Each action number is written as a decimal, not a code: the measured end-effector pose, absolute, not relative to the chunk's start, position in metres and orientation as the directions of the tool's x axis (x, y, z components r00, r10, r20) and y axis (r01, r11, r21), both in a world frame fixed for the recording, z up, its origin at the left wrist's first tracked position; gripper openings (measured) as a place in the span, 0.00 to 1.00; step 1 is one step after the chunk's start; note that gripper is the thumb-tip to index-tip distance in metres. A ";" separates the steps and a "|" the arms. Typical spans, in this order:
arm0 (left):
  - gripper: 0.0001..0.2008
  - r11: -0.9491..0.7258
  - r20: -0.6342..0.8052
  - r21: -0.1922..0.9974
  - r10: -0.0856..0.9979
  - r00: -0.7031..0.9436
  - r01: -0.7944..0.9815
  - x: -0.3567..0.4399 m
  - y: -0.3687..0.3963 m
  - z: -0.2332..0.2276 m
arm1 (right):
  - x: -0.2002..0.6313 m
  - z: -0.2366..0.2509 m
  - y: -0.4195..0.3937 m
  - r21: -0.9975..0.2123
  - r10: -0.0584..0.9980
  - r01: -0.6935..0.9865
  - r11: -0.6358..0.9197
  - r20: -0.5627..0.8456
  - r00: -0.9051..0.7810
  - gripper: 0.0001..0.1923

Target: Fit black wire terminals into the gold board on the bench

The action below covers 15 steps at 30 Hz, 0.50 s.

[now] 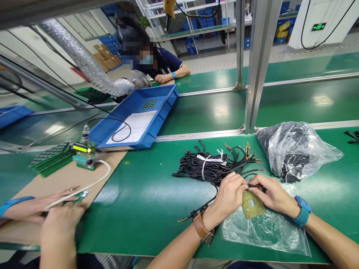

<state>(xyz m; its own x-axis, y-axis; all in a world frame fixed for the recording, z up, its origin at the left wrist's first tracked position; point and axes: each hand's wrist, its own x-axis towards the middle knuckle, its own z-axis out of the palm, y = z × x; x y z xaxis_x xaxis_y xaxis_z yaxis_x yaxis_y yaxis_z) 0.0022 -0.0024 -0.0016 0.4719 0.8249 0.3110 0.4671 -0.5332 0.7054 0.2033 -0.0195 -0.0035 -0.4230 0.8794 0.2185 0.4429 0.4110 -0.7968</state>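
Head view | from where I stand, left hand [230,189] and right hand [271,192] pinch a thin black cable [249,185] at the far edge of a tan, holed square pad [248,212] over crinkled clear plastic [280,235] | tied cable bundle [188,164] beyond, white strip [212,160] unreadable | green arrowed exit sign [319,27]

Shelving [196,32], green bench [134,209], cable bundle [193,168] & blue tray [164,116] w/ prob. PCBs [149,104] mark an electronics assy workshop.

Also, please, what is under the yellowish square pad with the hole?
Around the pad, a flat clear plastic bag shows beneath it, on the green table. Whatever lies directly under the pad is covered and cannot be seen.
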 end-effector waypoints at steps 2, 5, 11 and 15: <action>0.11 -0.529 0.310 0.711 0.827 0.469 0.463 0.002 -0.003 -0.003 | 0.203 -0.004 -0.019 -0.787 0.871 0.445 0.427 0.226 -0.436 0.06; 0.11 -0.539 0.311 0.713 0.816 0.487 0.448 0.002 -0.003 -0.004 | 0.203 -0.007 -0.019 -0.758 0.852 0.461 0.461 0.234 -0.468 0.07; 0.12 -0.533 0.277 0.711 0.812 0.514 0.459 0.001 0.000 -0.003 | 0.201 -0.011 -0.019 -0.723 0.829 0.480 0.497 0.233 -0.508 0.07; 0.12 -0.506 0.236 0.721 0.822 0.519 0.473 0.002 0.001 0.002 | 0.202 -0.005 -0.020 -0.755 0.859 0.483 0.442 0.202 -0.471 0.05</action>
<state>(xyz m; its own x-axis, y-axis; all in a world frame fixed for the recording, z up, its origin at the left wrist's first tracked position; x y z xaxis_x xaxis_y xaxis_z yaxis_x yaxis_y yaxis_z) 0.0021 0.0010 0.0024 0.5186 0.8218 0.2359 0.4733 -0.5057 0.7213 0.2022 -0.0201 -0.0051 -0.4707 0.8589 0.2019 0.4832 0.4425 -0.7554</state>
